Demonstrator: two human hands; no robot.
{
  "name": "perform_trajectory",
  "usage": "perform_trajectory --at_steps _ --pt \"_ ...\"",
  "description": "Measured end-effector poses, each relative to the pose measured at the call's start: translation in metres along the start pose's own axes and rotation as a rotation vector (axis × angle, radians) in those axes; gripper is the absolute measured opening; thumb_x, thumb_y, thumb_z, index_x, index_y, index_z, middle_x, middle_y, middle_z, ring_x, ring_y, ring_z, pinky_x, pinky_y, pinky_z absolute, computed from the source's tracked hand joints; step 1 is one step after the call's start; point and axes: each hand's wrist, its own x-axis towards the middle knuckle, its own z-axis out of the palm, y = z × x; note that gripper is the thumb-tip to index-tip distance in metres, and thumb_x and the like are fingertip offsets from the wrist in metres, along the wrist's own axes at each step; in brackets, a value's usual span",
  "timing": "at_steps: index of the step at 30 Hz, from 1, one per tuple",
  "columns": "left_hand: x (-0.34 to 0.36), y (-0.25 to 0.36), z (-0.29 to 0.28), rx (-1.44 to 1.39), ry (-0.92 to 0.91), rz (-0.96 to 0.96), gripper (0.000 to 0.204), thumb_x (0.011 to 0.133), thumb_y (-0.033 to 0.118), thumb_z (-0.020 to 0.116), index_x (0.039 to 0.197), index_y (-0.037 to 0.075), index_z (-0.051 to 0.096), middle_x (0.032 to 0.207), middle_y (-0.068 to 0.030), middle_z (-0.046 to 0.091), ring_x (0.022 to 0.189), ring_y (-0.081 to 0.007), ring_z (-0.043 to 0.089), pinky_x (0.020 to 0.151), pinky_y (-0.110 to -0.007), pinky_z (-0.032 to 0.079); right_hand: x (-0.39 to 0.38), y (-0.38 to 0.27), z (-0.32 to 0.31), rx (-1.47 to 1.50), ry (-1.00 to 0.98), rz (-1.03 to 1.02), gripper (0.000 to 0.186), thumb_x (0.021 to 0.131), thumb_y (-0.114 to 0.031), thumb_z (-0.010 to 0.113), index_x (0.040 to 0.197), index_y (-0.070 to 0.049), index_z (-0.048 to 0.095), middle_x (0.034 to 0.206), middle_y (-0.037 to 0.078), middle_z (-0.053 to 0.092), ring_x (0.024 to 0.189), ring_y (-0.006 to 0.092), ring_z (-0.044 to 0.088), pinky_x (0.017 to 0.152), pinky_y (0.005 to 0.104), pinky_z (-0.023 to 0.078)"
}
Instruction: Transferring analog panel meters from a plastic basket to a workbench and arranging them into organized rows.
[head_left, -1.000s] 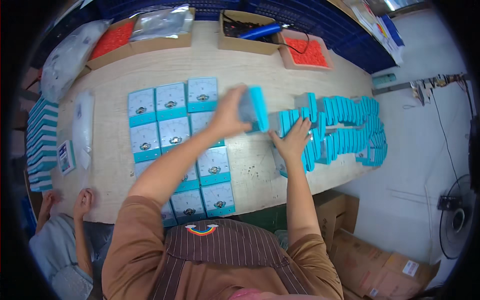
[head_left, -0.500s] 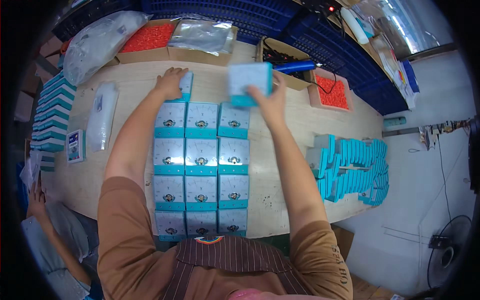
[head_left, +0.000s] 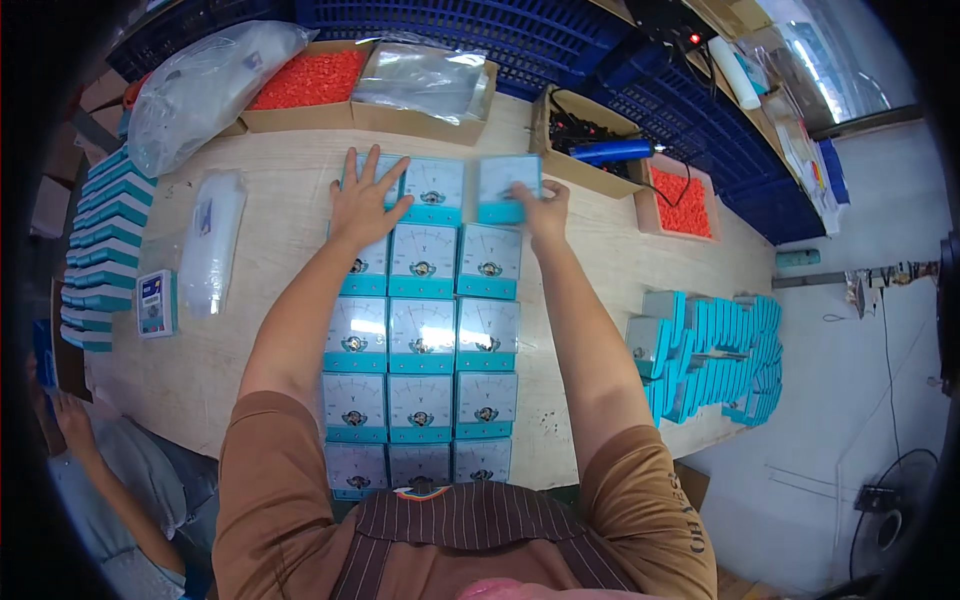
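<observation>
Open tabletop (head_left: 610, 265) — hemmed by the right forearm (head_left: 592, 350) and teal cases (head_left: 708, 376).

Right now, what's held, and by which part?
The right hand holds a meter by its right side; the left hand lies spread over another meter.

A Corner of a Workroom

A big table (head_left: 280, 225) with a pale wood top fills the middle of the room. Its edges look bent and round. Behind it stand blue plastic crates (head_left: 480, 35) with lots of little holes. On the right is a plain white wall (head_left: 840, 400). A gray bar (head_left: 810, 280) runs along it, and a thin dark wire (head_left: 888, 370) hangs down. Low on that side there is a round black fan (head_left: 885, 520). Up in the right corner, a window (head_left: 850, 70) looks bright and shiny. Near it, a tiny red light (head_left: 695, 38) glows.
</observation>
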Motion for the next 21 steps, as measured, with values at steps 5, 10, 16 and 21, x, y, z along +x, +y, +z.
perform_trajectory --at_steps 5,10,16,21 --pt "0.002 0.008 0.002 0.023 -0.032 0.009 0.06 0.088 0.055 0.054 0.143 0.042 0.037 0.157 -0.0092 0.021 0.145 -0.0382 0.011 0.103 -0.066 0.025 -0.023 0.008 -0.009 -0.688 -0.059 -0.052 0.067 0.076 -0.044 0.074 0.119 0.002 0.053 0.115 0.022 0.06 0.103 0.0376 0.058 0.09 0.0455 0.047" --pt "0.012 0.002 0.02 0.065 -0.012 0.035 0.064 0.086 0.059 0.054 0.145 0.042 0.034 0.157 -0.0095 0.022 0.145 -0.0379 0.012 0.105 -0.067 0.022 -0.079 -0.011 -0.075 -0.652 -0.059 -0.532 0.058 0.082 -0.029 0.07 0.128 0.001 0.052 0.126 0.022 0.056 0.117 0.0338 0.053 0.098 0.0431 0.042" --pt "0.006 0.012 0.01 0.07 0.253 0.219 0.063 0.089 0.049 0.055 0.146 0.03 0.035 0.152 -0.0127 0.031 0.139 -0.0391 0.026 0.106 -0.061 0.025 -0.223 -0.018 -0.226 -0.48 0.103 -0.367 0.044 0.085 -0.013 0.064 0.124 0.001 0.052 0.124 0.017 0.057 0.118 0.0355 0.05 0.099 0.044 0.04" --pt "-0.083 0.168 -0.015 -0.502 -0.053 0.652 0.047 0.078 0.019 0.071 0.121 0.005 0.057 0.126 -0.0167 0.055 0.118 -0.0349 0.05 0.102 -0.044 0.038 -0.251 0.033 -0.338 -0.988 0.396 -0.463 0.048 0.087 -0.017 0.06 0.129 0.004 0.047 0.132 0.024 0.048 0.123 0.0404 0.044 0.104 0.0487 0.033"
